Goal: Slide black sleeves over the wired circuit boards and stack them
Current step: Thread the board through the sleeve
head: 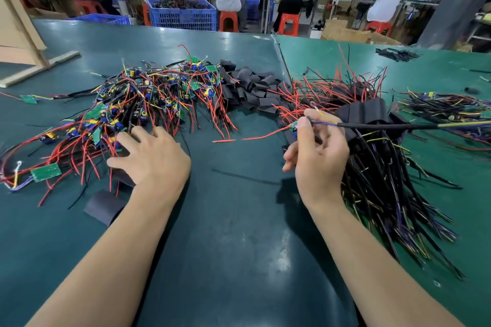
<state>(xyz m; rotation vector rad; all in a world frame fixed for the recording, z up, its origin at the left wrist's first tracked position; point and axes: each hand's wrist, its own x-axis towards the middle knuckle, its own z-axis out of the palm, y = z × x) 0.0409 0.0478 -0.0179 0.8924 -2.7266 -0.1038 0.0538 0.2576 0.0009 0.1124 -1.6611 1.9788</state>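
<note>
A tangled heap of green wired circuit boards [148, 98] with red and black leads fills the left of the green table. Loose flat black sleeves [252, 87] are piled behind the middle. My left hand [151, 156] rests with spread fingers on the near edge of the board heap, over a flat black sleeve [125, 175]. My right hand [316, 151] pinches a wired board by its leads [326, 123], the black cable running off to the right. Behind and under that hand lies the stack of sleeved boards [372, 119] with their cables fanning toward me.
A single board [45, 172] and another flat sleeve [103, 206] lie at the near left. More wired cables [446, 106] sit at the far right. A cardboard stand [24, 42] is at the back left. Seated people and a blue crate [183, 14] are beyond the table.
</note>
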